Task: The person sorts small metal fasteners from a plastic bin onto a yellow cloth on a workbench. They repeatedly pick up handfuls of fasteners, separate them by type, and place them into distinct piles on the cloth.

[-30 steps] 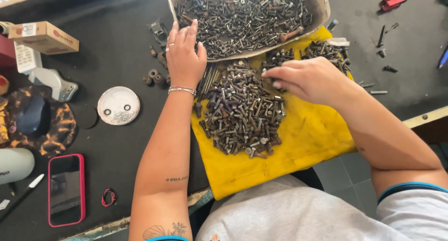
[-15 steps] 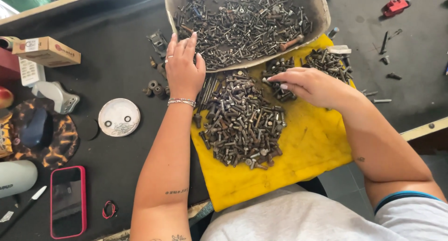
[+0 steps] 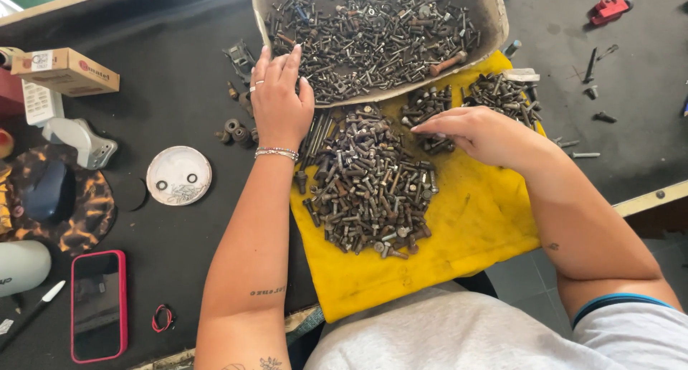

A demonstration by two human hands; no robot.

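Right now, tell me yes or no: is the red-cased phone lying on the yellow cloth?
No: the red-cased phone lies on the black tabletop, well left of the yellow cloth.

The right hand (image 3: 481,135) has slid left onto the small bolt pile (image 3: 428,115).

Grey shirt, beaded bracelet (image 3: 276,153), ring (image 3: 259,82)

Landmark: red-cased phone (image 3: 99,314), dark blank screen, lying flat near table's front-left edge. Tan cardboard box (image 3: 64,71) with white label, red print, well beyond phone, far-left. White printed card (image 3: 39,103) just beside box, phone-side.
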